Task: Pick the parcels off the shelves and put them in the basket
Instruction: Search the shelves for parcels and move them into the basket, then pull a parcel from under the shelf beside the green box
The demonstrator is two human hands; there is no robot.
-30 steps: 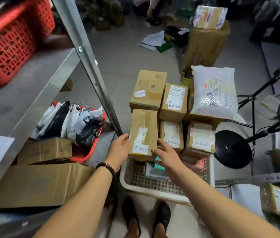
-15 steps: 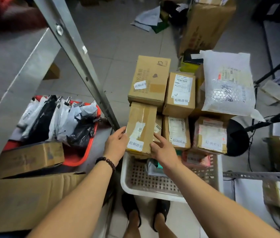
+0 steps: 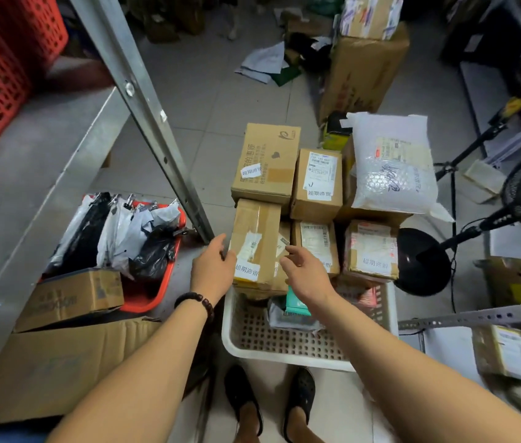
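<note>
A white perforated basket (image 3: pixel 280 354) stands on the floor in front of my feet, piled with parcels. A taped cardboard box (image 3: pixel 257 243) with white labels lies on the pile at the basket's near left. My left hand (image 3: pixel 213 270) rests against this box's left side, fingers touching its edge. My right hand (image 3: pixel 307 274) hovers at the box's right edge, fingers loosely spread, holding nothing. Behind it lie two larger cardboard boxes (image 3: pixel 267 163) (image 3: pixel 316 183), a white bubble-wrap parcel (image 3: pixel 393 163) and two labelled boxes (image 3: pixel 316 246) (image 3: pixel 371 249). A teal packet (image 3: pixel 296 303) lies on the basket floor.
A metal shelf (image 3: pixel 29 161) with a slanted upright (image 3: pixel 144 107) fills the left, holding a red crate (image 3: pixel 0 68). Below it are a red bin of bagged parcels (image 3: pixel 118 238) and cardboard boxes (image 3: pixel 74 297). A black fan stand (image 3: pixel 422 262) sits right of the basket. A tall carton (image 3: pixel 364 68) stands behind.
The taped box has been set down on the pile. My right hand has come off its right side and opened; my left hand stays at its left edge.
</note>
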